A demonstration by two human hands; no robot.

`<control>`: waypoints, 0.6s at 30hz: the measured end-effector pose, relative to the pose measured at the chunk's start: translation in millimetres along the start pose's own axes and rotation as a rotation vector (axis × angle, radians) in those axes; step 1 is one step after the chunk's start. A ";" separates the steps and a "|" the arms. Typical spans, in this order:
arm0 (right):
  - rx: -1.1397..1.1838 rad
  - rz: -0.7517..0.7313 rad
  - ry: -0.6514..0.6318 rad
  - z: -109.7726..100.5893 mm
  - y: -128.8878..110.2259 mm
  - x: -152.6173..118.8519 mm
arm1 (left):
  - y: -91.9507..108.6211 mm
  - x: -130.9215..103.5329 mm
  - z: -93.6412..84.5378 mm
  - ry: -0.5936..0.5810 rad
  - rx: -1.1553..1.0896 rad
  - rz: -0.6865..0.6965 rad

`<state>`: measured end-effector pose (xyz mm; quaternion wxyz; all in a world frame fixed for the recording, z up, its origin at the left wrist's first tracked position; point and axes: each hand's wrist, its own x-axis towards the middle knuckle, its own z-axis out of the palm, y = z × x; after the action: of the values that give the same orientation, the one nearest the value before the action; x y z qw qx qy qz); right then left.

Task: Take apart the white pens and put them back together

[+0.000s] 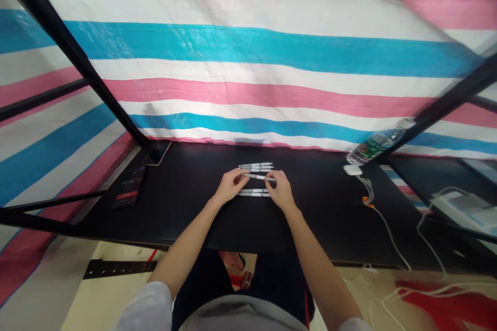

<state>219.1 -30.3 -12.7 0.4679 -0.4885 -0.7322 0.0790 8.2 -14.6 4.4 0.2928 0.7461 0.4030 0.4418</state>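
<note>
striped sheeting wall (248, 49), pink, white, blue; black frame post (58, 31); black tabletop (330, 207); pale floor (91, 297)

The left sleeve (144, 307) is short and whitish, at lower left; a sliver of right sleeve (354, 325) shows lower right. Bottom middle: grey shirt front (240, 314), dark trousers (274, 279), perhaps navy.
</note>
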 end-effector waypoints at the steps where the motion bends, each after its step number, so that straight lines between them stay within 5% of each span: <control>1: -0.003 0.022 -0.008 0.6 1.0 -0.9 | 0.8 0.0 0.6 -0.016 -0.025 0.009; 9: -0.054 -0.130 -0.075 1.4 -7.0 -0.7 | -0.9 0.3 1.8 0.021 0.022 -0.070; 18: -0.006 -0.130 -0.035 3.5 -12.3 -1.0 | -2.9 0.0 2.1 -0.045 -0.214 -0.198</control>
<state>208.6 -36.1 -8.3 0.4578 -0.4399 -0.7706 0.0550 9.1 -13.4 1.2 0.4218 0.6769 0.4188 0.4341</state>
